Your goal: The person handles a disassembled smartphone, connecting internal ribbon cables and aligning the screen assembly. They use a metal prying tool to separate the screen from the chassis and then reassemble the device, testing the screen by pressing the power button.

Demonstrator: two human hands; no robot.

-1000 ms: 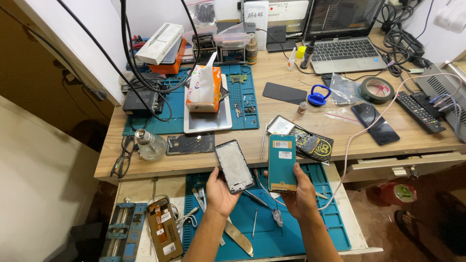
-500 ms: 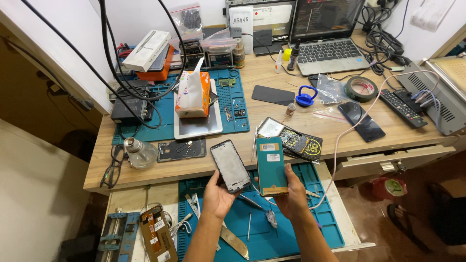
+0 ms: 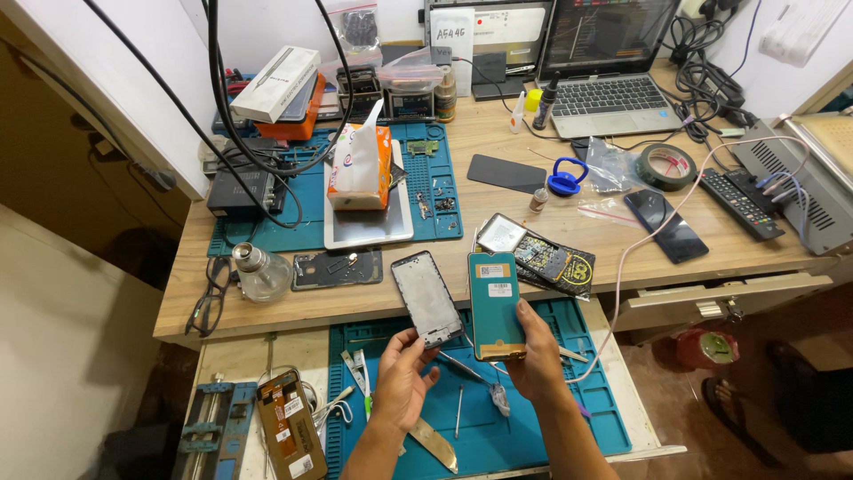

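Observation:
My left hand (image 3: 402, 380) holds a black phone frame (image 3: 427, 298) by its lower end, tilted a little to the left, pale inner side up. My right hand (image 3: 535, 357) grips a teal phone screen panel (image 3: 496, 302) upright by its bottom, its back with a small white label facing me. The two parts sit side by side, a narrow gap between them, above a blue work mat (image 3: 515, 418) on the pull-out shelf. Metal tweezers (image 3: 464, 369) and thin tools lie on that mat beneath my hands.
On the wooden desk (image 3: 622, 240) lie an opened phone (image 3: 542, 258), a dark phone (image 3: 665, 224), a tissue box (image 3: 358, 167), a glass bottle (image 3: 260, 271), tape roll (image 3: 665, 166), remote (image 3: 739, 204) and laptop (image 3: 604, 89). Spectacles (image 3: 206, 307) hang at the left edge. A copper phone part (image 3: 289, 427) lies lower left.
The view has shifted slightly. Both hands stay close together with the frame and the screen panel; the parts sit a little nearer each other and more upright.

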